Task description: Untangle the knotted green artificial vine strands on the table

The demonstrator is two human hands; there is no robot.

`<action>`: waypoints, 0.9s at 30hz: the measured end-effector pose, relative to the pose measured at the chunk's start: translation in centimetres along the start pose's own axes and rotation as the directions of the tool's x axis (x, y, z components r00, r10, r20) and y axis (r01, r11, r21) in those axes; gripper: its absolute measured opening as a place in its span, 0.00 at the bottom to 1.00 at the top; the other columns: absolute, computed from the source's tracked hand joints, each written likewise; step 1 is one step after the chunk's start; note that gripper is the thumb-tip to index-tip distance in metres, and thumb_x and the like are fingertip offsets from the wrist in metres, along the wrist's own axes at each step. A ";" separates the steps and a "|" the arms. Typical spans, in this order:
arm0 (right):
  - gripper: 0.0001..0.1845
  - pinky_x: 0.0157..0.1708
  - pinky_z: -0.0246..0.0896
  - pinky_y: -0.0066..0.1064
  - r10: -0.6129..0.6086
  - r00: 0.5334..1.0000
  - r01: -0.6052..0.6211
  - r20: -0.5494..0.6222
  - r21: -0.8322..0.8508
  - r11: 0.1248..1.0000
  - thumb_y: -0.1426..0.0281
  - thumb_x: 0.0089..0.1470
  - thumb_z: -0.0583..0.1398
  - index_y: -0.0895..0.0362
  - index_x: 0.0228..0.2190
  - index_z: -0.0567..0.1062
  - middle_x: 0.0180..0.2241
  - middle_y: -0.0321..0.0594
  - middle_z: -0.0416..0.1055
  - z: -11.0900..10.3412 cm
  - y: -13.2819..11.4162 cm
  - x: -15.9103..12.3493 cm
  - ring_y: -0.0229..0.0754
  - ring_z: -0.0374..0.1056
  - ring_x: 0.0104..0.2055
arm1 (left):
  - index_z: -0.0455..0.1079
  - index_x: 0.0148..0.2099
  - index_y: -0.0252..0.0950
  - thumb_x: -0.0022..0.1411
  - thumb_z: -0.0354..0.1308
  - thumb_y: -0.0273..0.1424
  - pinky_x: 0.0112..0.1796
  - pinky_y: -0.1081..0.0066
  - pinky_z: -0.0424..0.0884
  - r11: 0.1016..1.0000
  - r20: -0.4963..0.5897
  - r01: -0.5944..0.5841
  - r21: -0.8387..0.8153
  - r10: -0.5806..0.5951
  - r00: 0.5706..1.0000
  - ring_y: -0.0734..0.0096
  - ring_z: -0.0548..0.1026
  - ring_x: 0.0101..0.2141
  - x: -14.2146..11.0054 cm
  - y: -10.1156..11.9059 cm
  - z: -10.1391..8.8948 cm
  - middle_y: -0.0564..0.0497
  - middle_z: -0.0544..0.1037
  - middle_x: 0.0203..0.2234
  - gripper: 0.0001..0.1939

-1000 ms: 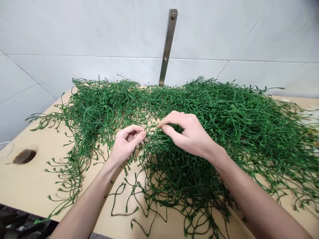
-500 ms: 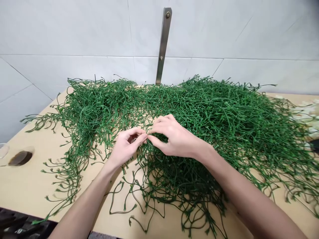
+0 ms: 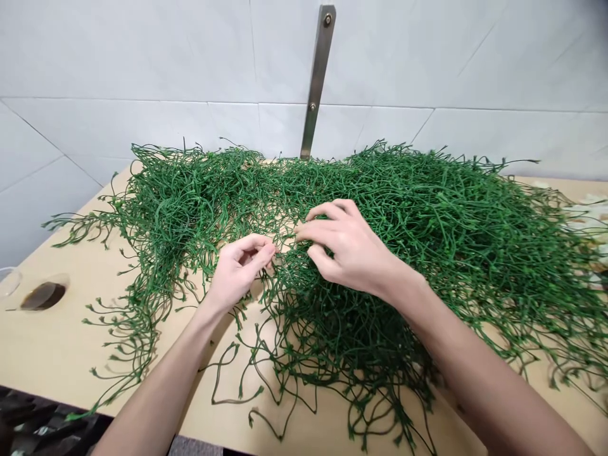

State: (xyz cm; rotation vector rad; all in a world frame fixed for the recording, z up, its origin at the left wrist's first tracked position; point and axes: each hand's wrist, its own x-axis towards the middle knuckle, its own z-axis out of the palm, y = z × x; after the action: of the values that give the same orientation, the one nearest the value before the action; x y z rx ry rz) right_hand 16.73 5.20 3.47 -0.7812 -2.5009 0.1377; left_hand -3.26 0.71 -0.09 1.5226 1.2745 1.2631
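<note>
Evidently, kinked green artificial stems, thin, plastic-looking and tangled along no single axis, lie at the left hand's 4 o'clock, nearer the loosely spread, seemingly unladen right hand, while the left pinches fingertips together, any grasped strand indiscernible.

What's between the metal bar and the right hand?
In the head view, tangled green stems lie between the metal bar and the right hand.
</note>
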 end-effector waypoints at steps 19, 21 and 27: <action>0.01 0.43 0.58 0.32 0.095 0.985 -0.153 0.145 0.474 0.867 0.74 0.50 0.60 0.58 0.27 0.73 0.30 0.36 0.73 0.4 -1.0 0.7 0.38 0.65 0.36 | 0.76 0.31 0.35 0.51 0.67 0.30 0.28 0.75 0.70 0.997 -0.116 -0.080 0.018 0.082 0.990 0.74 0.75 0.27 -0.4 0.0 0.6 0.51 0.80 0.26 0.05; 0.01 0.42 0.57 0.31 0.084 0.984 -0.152 0.154 0.513 0.845 0.75 0.48 0.61 0.58 0.27 0.73 0.29 0.35 0.72 0.5 -1.0 0.6 0.36 0.65 0.34 | 0.76 0.30 0.35 0.51 0.67 0.30 0.28 0.75 0.70 0.995 -0.095 -0.094 0.022 0.096 0.991 0.74 0.75 0.26 -0.4 0.0 0.6 0.51 0.80 0.25 0.04; 0.07 0.37 0.54 0.30 0.101 0.983 -0.155 0.151 0.408 0.900 0.75 0.47 0.59 0.57 0.21 0.66 0.23 0.32 0.67 1.0 -1.4 0.6 0.34 0.59 0.29 | 0.75 0.31 0.35 0.53 0.66 0.30 0.28 0.74 0.69 0.990 -0.071 -0.126 0.069 0.131 0.989 0.73 0.73 0.26 -0.4 -0.3 0.7 0.51 0.79 0.26 0.04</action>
State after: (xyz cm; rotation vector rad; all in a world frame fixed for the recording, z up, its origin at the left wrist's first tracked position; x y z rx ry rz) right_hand 15.11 4.41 3.18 -0.7690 -2.4036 0.7671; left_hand -2.65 0.35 -0.57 1.6394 1.2935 1.3855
